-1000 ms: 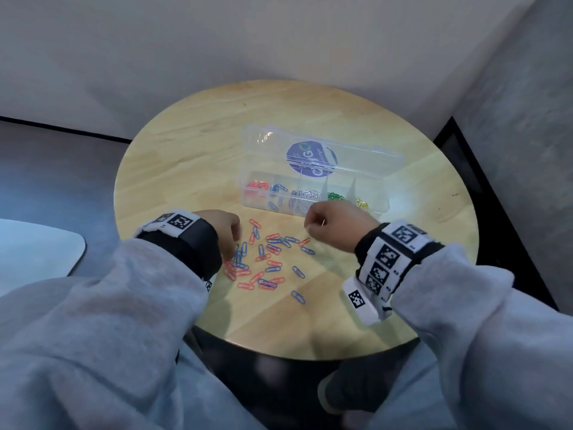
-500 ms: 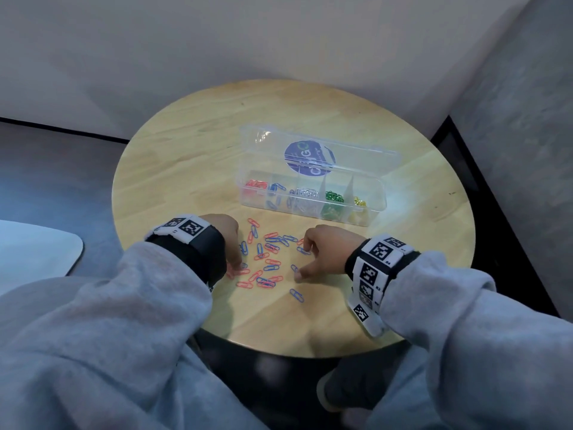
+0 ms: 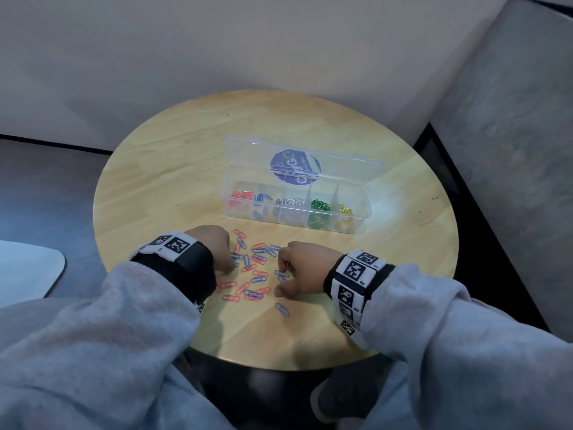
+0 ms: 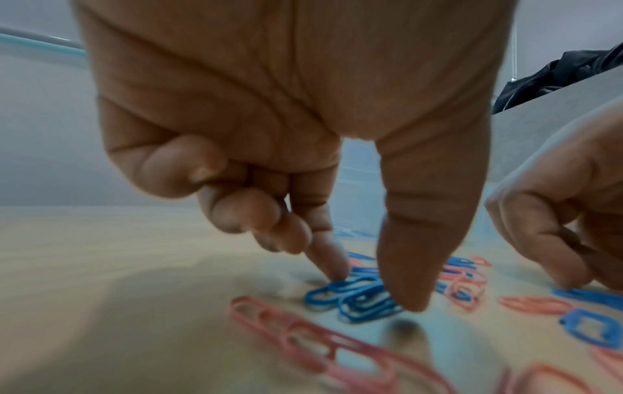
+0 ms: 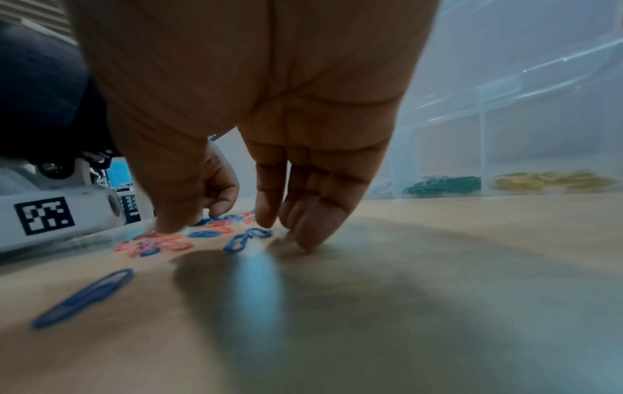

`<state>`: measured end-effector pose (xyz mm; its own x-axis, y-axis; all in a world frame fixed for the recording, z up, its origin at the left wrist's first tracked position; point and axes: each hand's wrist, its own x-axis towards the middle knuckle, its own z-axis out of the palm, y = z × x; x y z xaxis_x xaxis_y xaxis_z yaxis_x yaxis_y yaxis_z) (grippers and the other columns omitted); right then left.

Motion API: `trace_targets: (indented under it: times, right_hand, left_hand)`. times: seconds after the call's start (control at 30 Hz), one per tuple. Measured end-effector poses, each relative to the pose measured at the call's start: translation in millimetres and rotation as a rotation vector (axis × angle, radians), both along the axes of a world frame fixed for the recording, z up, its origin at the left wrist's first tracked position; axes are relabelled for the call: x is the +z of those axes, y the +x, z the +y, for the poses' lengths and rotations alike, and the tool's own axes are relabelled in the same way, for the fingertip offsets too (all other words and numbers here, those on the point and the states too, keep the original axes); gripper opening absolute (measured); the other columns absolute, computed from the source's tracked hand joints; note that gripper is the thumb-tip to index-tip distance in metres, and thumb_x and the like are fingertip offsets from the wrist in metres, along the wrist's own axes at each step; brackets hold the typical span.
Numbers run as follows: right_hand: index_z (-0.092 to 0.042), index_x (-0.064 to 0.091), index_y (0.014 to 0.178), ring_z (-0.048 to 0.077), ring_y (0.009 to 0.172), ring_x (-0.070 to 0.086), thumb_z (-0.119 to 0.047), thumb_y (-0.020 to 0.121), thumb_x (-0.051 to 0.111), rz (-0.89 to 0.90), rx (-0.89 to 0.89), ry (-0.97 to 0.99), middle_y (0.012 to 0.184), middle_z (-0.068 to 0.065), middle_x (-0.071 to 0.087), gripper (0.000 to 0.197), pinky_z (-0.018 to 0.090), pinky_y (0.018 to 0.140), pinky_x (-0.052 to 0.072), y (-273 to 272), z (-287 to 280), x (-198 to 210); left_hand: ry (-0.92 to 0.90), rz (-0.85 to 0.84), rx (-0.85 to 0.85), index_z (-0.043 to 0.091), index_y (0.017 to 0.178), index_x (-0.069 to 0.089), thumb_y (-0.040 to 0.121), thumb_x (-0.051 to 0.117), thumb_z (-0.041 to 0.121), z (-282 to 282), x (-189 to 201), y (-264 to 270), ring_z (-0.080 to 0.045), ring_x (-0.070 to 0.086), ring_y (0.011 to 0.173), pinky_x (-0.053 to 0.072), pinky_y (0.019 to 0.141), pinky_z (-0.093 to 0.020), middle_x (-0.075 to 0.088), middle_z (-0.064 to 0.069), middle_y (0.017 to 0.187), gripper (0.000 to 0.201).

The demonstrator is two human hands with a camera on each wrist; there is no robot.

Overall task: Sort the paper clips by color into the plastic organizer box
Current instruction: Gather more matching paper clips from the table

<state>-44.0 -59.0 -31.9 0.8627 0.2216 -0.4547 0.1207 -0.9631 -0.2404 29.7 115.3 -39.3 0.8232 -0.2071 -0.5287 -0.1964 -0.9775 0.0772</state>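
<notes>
The round wooden counter [image 3: 173,181] is carrying everything. The clear plastic organizer box [image 3: 297,209] is sitting toward its far side with the lid [image 3: 304,159] lying open behind it. From left to right its compartments are holding red clips [image 3: 240,194], blue clips [image 3: 263,198], silver clips [image 3: 291,202], green clips [image 3: 320,205] and yellow clips [image 3: 344,209].

Nearer the person, a loose pile of paper clips [image 3: 252,271], red and blue only, is lying scattered between the two hands.

The left hand [image 3: 214,248] is reaching down with forefinger and thumb closing on a small cluster of blue clips [image 4: 354,297], its other fingers curled in.

The right hand [image 3: 305,268] is resting its fingertips on the counter at the pile's right edge, fingers pointing down and fairly straight; whether it is pinching a clip cannot be told.

A single blue clip [image 3: 282,309] is lying apart, nearest the person.
</notes>
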Motion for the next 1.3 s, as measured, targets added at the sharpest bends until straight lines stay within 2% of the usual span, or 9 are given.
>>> trace_targets:
  times: [0.13, 0.23, 0.43, 0.57, 0.77, 0.9, 1.07, 1.23, 1.3]
  right_hand:
    - [-0.013, 0.048, 0.113, 0.023, 0.097, 0.052, -0.052, 0.062, 0.079, 0.030, 0.101, -0.075, 0.109, 0.003, 0.047, 0.071, 0.031, 0.080, 0.043, -6, 7, 1]
    - [-0.011, 0.047, 0.116, 0.027, 0.107, 0.053, -0.044, 0.068, 0.078, 0.014, 0.098, -0.071, 0.120, 0.008, 0.050, 0.065, 0.031, 0.081, 0.042, -3, 10, -4]
    - [-0.015, 0.058, 0.101, 0.022, 0.089, 0.052, -0.033, 0.078, 0.071, 0.027, -0.001, 0.034, 0.095, -0.001, 0.049, 0.032, 0.029, 0.075, 0.041, 1, 6, -6]
    - [-0.017, 0.059, 0.091, 0.016, 0.082, 0.049, -0.025, 0.082, 0.067, 0.050, -0.036, 0.071, 0.091, -0.003, 0.053, 0.014, 0.025, 0.064, 0.038, 2, 4, -5]
    - [-0.012, 0.064, 0.100, 0.015, 0.080, 0.048, -0.023, 0.084, 0.066, 0.075, -0.054, 0.072, 0.089, -0.002, 0.055, 0.020, 0.018, 0.055, 0.032, 3, 3, -3]
    - [-0.018, 0.058, 0.087, 0.016, 0.079, 0.049, -0.024, 0.084, 0.065, 0.109, -0.018, 0.037, 0.088, -0.001, 0.056, 0.009, 0.018, 0.054, 0.032, 4, 1, -1]
    - [-0.023, 0.048, 0.071, 0.017, 0.079, 0.049, -0.023, 0.086, 0.063, 0.076, 0.072, -0.050, 0.087, -0.001, 0.055, 0.021, 0.024, 0.053, 0.033, 3, 2, -2]
    - [-0.021, 0.055, 0.084, 0.016, 0.081, 0.048, -0.014, 0.082, 0.064, 0.091, 0.030, 0.040, 0.085, -0.004, 0.054, 0.011, 0.021, 0.057, 0.035, 5, -1, -2]
    - [-0.020, 0.060, 0.089, 0.015, 0.081, 0.051, -0.010, 0.081, 0.062, 0.105, -0.037, 0.078, 0.085, -0.003, 0.057, 0.012, 0.020, 0.064, 0.042, 6, -4, 1]
  left_hand:
    - [-0.020, -0.001, -0.023, 0.009, 0.097, 0.068, 0.069, 0.073, 0.025, 2, -2, 2, -0.022, 0.056, 0.077, 0.037, 0.063, -0.023, 0.071, -0.007, 0.095, 0.033]
    - [-0.024, -0.010, -0.022, 0.010, 0.096, 0.070, 0.072, 0.072, 0.023, 1, -4, 2, -0.022, 0.058, 0.079, 0.039, 0.065, -0.023, 0.072, -0.008, 0.100, 0.027]
    - [-0.024, 0.008, 0.003, 0.010, 0.091, 0.071, 0.073, 0.070, 0.022, 0, -6, 3, -0.021, 0.055, 0.072, 0.039, 0.064, -0.023, 0.063, -0.003, 0.080, 0.022]
    - [-0.019, 0.016, -0.002, 0.011, 0.094, 0.071, 0.075, 0.070, 0.022, -1, -4, 2, -0.020, 0.054, 0.073, 0.038, 0.063, -0.022, 0.062, -0.001, 0.081, 0.022]
    - [-0.052, 0.012, -0.031, 0.019, 0.083, 0.065, 0.074, 0.071, 0.021, 2, -2, 3, -0.017, 0.053, 0.075, 0.035, 0.058, -0.022, 0.061, 0.000, 0.083, 0.011]
    - [-0.044, 0.025, -0.030, 0.020, 0.076, 0.061, 0.075, 0.071, 0.022, 1, -4, 4, -0.018, 0.050, 0.071, 0.034, 0.059, -0.022, 0.058, 0.000, 0.077, 0.010]
    - [-0.044, 0.025, -0.013, 0.020, 0.074, 0.061, 0.074, 0.070, 0.021, 2, -5, 4, -0.019, 0.050, 0.070, 0.033, 0.056, -0.022, 0.058, 0.000, 0.075, 0.008]
    - [-0.064, 0.041, 0.014, 0.018, 0.078, 0.066, 0.072, 0.073, 0.021, 2, -2, 4, -0.019, 0.054, 0.071, 0.037, 0.060, -0.020, 0.062, -0.001, 0.078, 0.009]
    - [-0.068, 0.042, 0.025, 0.019, 0.079, 0.066, 0.072, 0.074, 0.022, 3, -1, 4, -0.019, 0.055, 0.073, 0.038, 0.062, -0.020, 0.062, -0.001, 0.079, 0.011]
